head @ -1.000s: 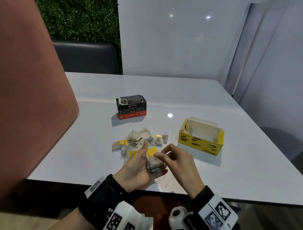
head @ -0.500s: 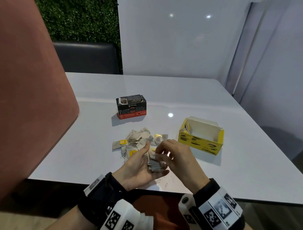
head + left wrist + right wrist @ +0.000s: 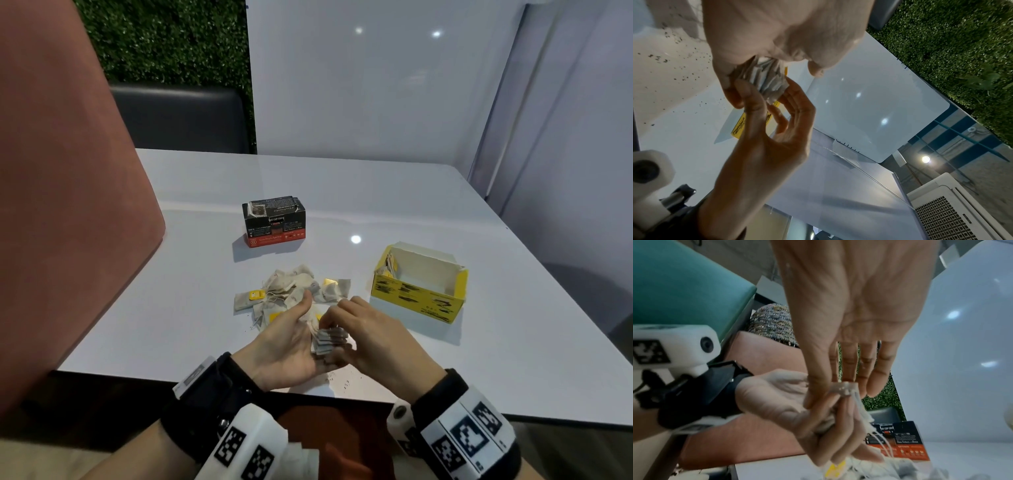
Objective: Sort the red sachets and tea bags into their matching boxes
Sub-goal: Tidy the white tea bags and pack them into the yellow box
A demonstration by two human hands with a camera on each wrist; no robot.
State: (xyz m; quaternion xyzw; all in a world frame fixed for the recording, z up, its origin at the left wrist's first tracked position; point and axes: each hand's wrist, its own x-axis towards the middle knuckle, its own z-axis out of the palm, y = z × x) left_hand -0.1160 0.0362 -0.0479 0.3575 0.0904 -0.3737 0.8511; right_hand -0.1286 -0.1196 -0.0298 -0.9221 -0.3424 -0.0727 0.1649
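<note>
My left hand (image 3: 296, 337) lies palm up over the table's near edge and grips a stack of tea bags (image 3: 327, 340). My right hand (image 3: 359, 325) reaches over the stack from the right. Its thumb and forefinger pinch the top tea bag (image 3: 844, 388). The left wrist view shows the stack (image 3: 764, 79) held between both hands. Just beyond them lies a loose pile of tea bags (image 3: 294, 286) with yellow tags. An open yellow box (image 3: 416, 298) stands to the right with a few bags at its left end. A black and red box (image 3: 274, 221) stands farther back.
The white table (image 3: 376, 192) is spotted with dark crumbs (image 3: 337, 378) near the front edge. A pink chair back (image 3: 68, 212) rises at the left, and a dark seat (image 3: 178, 120) stands behind the table. A white wall panel closes the far side.
My right hand has moved left onto the stack and closed its fingertips on the top bag. The yellow tag seen on top of the stack is now covered. The left hand stays put.
</note>
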